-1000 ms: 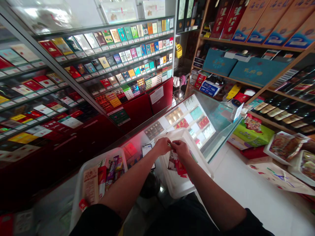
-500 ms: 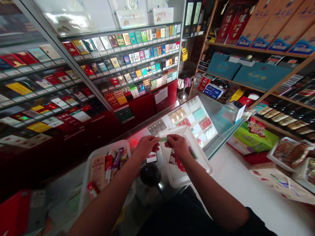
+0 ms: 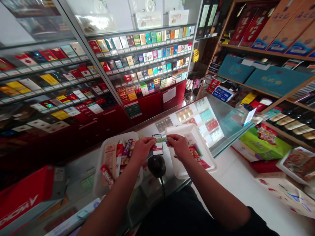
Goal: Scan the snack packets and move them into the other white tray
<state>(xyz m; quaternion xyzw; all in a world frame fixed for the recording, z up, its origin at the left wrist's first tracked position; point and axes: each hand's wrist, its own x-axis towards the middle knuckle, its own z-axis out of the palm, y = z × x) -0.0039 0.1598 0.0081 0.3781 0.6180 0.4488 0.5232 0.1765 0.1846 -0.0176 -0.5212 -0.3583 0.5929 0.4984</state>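
Observation:
My left hand (image 3: 142, 149) and my right hand (image 3: 178, 146) pinch the two ends of a small green packet (image 3: 161, 140), holding it level above the glass counter (image 3: 221, 121). Just behind the packet a phone (image 3: 157, 147) lies on the glass. A black barcode scanner (image 3: 157, 165) stands right below my hands. To the left sits a white tray (image 3: 103, 154) with several snack packets. To the right is another white tray (image 3: 179, 168) with a few red packets in it.
Cigarette shelves (image 3: 137, 62) fill the wall behind the counter. Wooden shelves (image 3: 261, 88) with boxes and bottles run along the right. Snack trays (image 3: 295, 164) and a green box (image 3: 265, 142) stand low on the right. A red box (image 3: 24, 193) lies at the counter's left.
My hands lifted the green packet out of the right tray and now hold it stretched between them over the phone and scanner. The view has swung left.

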